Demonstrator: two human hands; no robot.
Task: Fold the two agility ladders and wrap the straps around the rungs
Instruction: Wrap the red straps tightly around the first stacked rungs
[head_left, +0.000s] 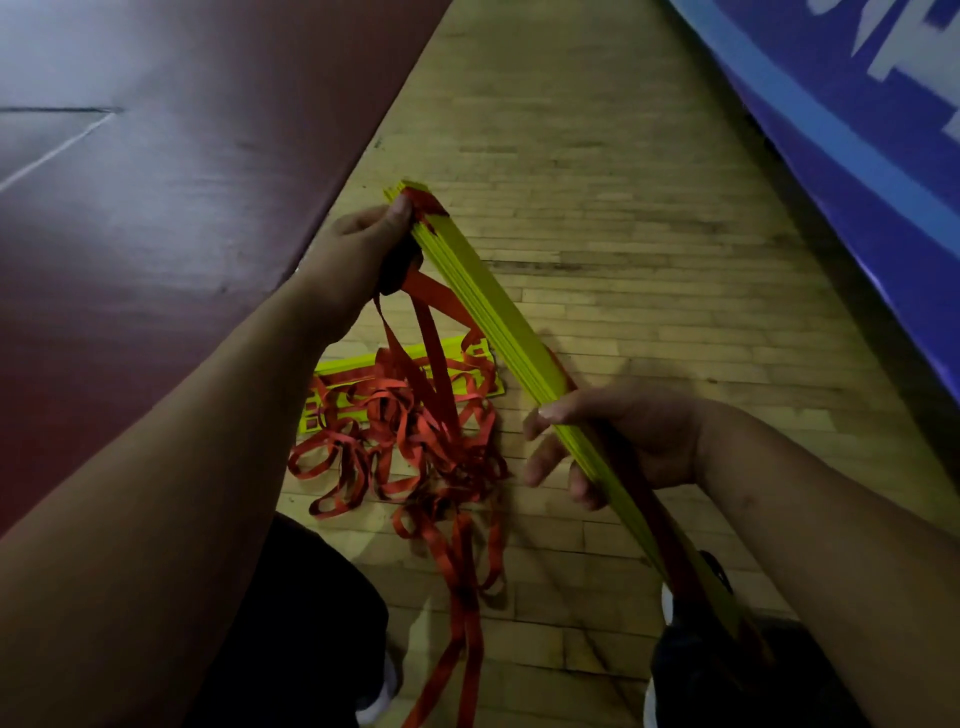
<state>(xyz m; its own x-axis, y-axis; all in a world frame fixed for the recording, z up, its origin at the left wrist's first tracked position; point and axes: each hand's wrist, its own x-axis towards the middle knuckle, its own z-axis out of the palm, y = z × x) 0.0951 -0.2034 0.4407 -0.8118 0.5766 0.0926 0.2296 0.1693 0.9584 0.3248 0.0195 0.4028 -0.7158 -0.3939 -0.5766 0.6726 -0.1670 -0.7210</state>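
- Our left hand (358, 249) is curled round the far end of the yellow rung stack (488, 307), thumb pinning a red strap (423, 203) there; that pinch should anchor the first wrap.
- Below, loose straps (415, 431) lie heaped over the second ladder (337, 368); in this dim view they may be tangled, so we draw slack gently.
- Our right hand (613, 436) clasps the stack's near part, thumb on top, fingers loose beneath; we squeeze the rungs flush before winding.

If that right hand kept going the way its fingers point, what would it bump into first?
Probably the tangle of red straps left of the right hand, which grips the yellow rung stack. Depth is unclear, so it might pass above them.
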